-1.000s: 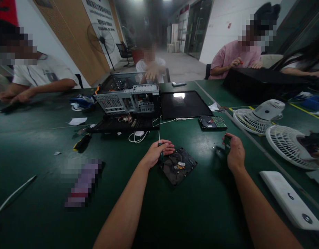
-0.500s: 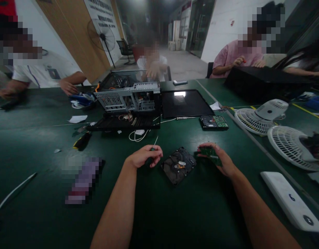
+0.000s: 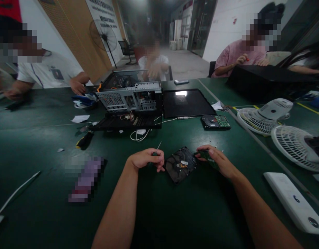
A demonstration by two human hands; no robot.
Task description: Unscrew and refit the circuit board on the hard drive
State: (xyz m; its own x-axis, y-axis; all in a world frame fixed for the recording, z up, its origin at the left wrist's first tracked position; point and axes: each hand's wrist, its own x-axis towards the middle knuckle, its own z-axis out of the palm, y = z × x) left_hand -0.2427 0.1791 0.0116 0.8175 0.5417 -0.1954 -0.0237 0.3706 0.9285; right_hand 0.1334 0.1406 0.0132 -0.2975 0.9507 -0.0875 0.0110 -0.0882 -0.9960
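Note:
A dark hard drive lies on the green table between my hands, its underside with a small bright centre part facing up. My left hand is closed around a small screwdriver, whose thin shaft points up and away; its fingertips are at the drive's left edge. In my right hand is a green circuit board, gripped at the drive's right side. A few tiny bits, perhaps screws, lie just beyond that hand.
An opened computer case stands at the back, beside a black panel. Another hard drive lies behind my right hand. White fan parts and a white casing are rightward. A yellow-black screwdriver lies left. Several people sit around the table.
My right hand has turned slightly, tilting the circuit board and bringing the fingers nearer the hard drive. My left hand has lowered its fingers toward the drive's left edge. The view has shifted slightly.

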